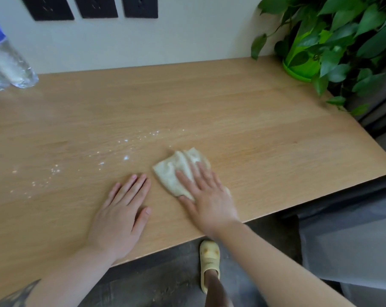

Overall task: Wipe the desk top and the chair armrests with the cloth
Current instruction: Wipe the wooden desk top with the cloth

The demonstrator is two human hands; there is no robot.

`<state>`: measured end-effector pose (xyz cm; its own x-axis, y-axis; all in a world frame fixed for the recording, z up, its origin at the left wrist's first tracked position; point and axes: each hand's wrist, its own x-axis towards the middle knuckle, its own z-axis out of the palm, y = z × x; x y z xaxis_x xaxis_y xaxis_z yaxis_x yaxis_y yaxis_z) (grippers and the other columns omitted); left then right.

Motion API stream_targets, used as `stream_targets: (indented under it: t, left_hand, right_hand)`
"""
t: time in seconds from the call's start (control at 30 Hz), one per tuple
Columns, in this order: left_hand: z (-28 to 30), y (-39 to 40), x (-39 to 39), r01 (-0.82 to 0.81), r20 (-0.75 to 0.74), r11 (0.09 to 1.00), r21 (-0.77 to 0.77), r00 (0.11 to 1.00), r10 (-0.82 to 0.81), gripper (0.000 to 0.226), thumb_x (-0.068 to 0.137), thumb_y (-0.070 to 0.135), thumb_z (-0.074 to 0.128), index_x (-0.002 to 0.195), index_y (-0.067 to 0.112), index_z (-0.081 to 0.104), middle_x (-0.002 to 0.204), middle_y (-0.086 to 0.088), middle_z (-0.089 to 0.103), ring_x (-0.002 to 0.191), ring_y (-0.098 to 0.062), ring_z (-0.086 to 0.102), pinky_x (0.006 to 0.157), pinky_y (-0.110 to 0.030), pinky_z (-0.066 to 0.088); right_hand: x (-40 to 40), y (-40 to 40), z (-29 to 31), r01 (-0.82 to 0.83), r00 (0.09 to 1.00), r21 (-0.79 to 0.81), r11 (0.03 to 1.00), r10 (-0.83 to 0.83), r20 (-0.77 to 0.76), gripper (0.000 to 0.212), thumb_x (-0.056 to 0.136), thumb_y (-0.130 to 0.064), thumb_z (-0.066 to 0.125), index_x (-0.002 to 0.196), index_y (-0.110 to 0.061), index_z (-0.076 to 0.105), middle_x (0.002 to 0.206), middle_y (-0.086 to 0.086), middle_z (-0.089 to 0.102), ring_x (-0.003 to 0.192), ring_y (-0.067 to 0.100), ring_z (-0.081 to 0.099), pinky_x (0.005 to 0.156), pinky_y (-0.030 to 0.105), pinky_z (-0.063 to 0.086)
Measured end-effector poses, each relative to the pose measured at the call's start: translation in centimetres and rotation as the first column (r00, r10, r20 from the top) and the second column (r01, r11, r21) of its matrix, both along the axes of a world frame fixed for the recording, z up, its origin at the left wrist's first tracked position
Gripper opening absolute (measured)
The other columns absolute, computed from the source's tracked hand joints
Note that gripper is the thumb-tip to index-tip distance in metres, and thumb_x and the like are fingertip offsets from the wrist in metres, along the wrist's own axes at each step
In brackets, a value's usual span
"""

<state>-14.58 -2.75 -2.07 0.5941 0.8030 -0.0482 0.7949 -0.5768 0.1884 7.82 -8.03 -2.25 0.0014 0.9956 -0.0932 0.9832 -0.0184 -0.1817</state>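
Note:
A folded cream cloth (175, 171) lies on the light wooden desk top (243, 120), near its front edge. My right hand (207, 198) presses flat on the cloth's near right part, fingers spread. My left hand (121, 214) rests flat on the bare wood just left of the cloth, holding nothing. A trail of white specks (94, 160) runs across the desk from the far centre toward the left. No chair armrest is in view.
Clear plastic water bottles (8, 65) stand at the far left of the desk. A leafy plant in a green pot (303, 63) occupies the far right corner. Black wall panels (94, 6) hang behind. My foot in a yellow slipper (209, 262) is below the front edge.

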Motion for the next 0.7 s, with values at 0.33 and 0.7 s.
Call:
stream_targets:
  t: [0.33,0.7]
  left_hand:
    - [1.0,-0.7,-6.7,-0.109,0.024,0.992,-0.057,0.994,0.111,0.055,0.096,0.044,0.025,0.147,0.023,0.027,0.154,0.008,0.024,0.143,-0.005,0.009,0.117,-0.028,0.001]
    - [1.3,-0.8,-6.6,-0.142,0.04,0.989,-0.048,0.989,0.144,0.053,0.094,0.039,0.029,0.143,0.019,0.037,0.15,0.007,0.032,0.14,-0.004,0.014,0.116,-0.027,0.004]
  right_hand:
    - [5.1,12.8,2.4,0.888,0.404,-0.171,0.427,-0.902,-0.152,0.06,0.101,-0.039,0.018,0.153,-0.022,-0.005,0.16,0.012,-0.013,0.145,0.032,-0.015,0.116,0.048,-0.01]
    - [2.4,7.8,0.4,-0.261,0.965,-0.036,0.965,0.261,-0.016,0.056,0.098,-0.052,0.015,0.151,-0.038,0.004,0.158,-0.006,-0.012,0.144,0.012,-0.017,0.119,0.04,-0.003]
